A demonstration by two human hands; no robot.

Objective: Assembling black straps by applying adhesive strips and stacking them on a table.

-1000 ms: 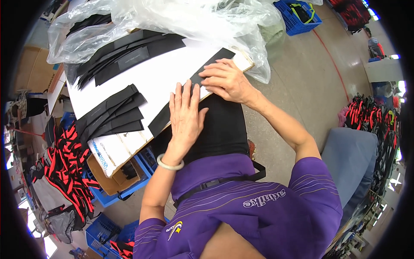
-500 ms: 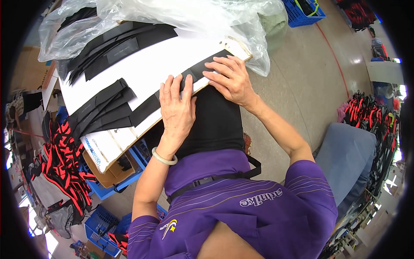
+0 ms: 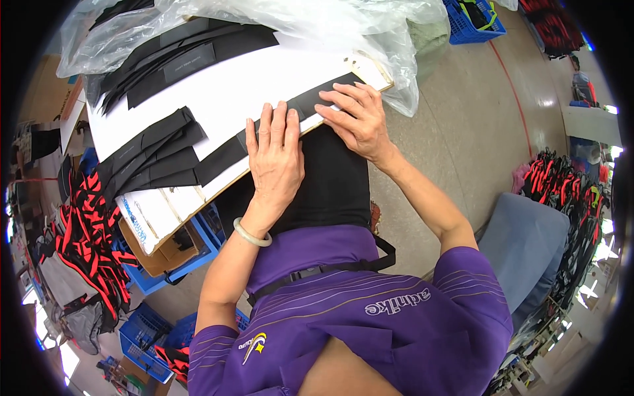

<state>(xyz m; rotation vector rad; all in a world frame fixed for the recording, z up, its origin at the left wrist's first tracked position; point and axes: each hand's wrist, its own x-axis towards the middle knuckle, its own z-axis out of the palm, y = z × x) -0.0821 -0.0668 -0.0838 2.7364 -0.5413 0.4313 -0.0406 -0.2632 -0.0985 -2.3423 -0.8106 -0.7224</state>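
A black fabric strip (image 3: 223,160) lies slantwise along the near edge of the white-topped table (image 3: 244,86). My left hand (image 3: 276,158) rests on its middle, palm down with fingers stretched out, covering part of it. Close to the strip's far right end, my right hand (image 3: 360,122) has its fingers spread and slightly bent, with the tips on or just over the strip. Neither hand grips anything. Left of my left hand, a fanned pile of black strips (image 3: 155,148) overlaps the strip's left end. Farther back lies a second stack of black strips (image 3: 191,65), some with a grey printed patch.
Clear plastic sheeting (image 3: 317,23) covers the table's far side. Below its left corner stand a cardboard box (image 3: 158,261) and blue crates (image 3: 142,336). Red-and-black pieces (image 3: 89,251) hang at the left. A blue-grey padded panel (image 3: 525,241) stands at the right.
My left hand has slid slightly farther onto the strip, its fingers now straighter. The right hand stays near the strip's right end. The whole view has shifted a little.
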